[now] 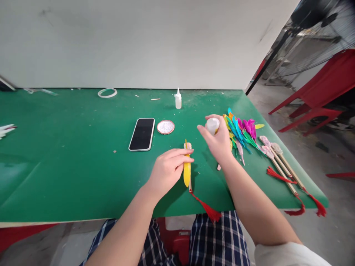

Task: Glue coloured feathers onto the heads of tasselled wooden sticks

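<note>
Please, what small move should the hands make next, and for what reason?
I would probably bring the white container, held in the right hand, across to the round end of the tasselled stick. The left hand holds the yellow feather over that stick, its quill at the round end, while the container is apart, to the right. The container's tip is hidden.

A workshop, it seems: feathers [239, 130] and a bottle [178, 101] on a green table [69, 173] littered with scraps, a fan [312, 14] and plastic chair [328, 85] on bare grey floor [296, 157] (rather stained).
</note>
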Available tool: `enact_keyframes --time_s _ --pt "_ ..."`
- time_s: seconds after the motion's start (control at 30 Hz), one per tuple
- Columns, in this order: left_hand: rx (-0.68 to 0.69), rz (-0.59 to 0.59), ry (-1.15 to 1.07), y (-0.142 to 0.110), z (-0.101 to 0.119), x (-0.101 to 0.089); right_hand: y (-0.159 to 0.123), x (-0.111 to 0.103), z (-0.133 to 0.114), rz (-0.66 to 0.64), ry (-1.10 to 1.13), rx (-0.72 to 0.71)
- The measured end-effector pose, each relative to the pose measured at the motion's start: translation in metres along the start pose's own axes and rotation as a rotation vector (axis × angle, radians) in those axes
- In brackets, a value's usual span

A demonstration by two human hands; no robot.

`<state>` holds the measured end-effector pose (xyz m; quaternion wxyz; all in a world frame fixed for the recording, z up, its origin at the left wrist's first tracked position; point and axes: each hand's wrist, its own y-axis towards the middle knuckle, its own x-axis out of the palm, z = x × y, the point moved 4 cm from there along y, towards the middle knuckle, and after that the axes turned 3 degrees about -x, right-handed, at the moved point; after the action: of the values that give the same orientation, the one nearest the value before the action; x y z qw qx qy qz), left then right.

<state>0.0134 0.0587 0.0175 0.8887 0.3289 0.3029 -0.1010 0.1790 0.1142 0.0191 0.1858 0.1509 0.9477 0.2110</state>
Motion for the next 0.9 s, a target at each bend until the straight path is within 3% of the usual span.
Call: enact_keyframes --time_s 0.17,0.33,0.53,0.73,0.9 --pt "-0.001 -0.012 0.013 -0.001 -0.002 0.001 -0.003 0.01 -0.003 -0.203 -0.222 -0.185" --pt "0.025 -0.004 0.004 -0.001 -0.001 0.001 -0.004 0.009 -0.008 -0.211 -0.189 -0.204" --pt "0.079 -0.019 -0.014 0.0 0.005 0.001 -0.003 0.0 -0.007 -0.127 0.085 0.041" --pt "0.121 -0.046 -0.049 0.0 0.007 0.004 0.002 -0.007 0.007 0.092 0.319 0.131" --pt "0.145 -0.063 -0.097 0.0 0.01 0.005 0.003 -0.004 0.011 0.111 0.407 0.254"
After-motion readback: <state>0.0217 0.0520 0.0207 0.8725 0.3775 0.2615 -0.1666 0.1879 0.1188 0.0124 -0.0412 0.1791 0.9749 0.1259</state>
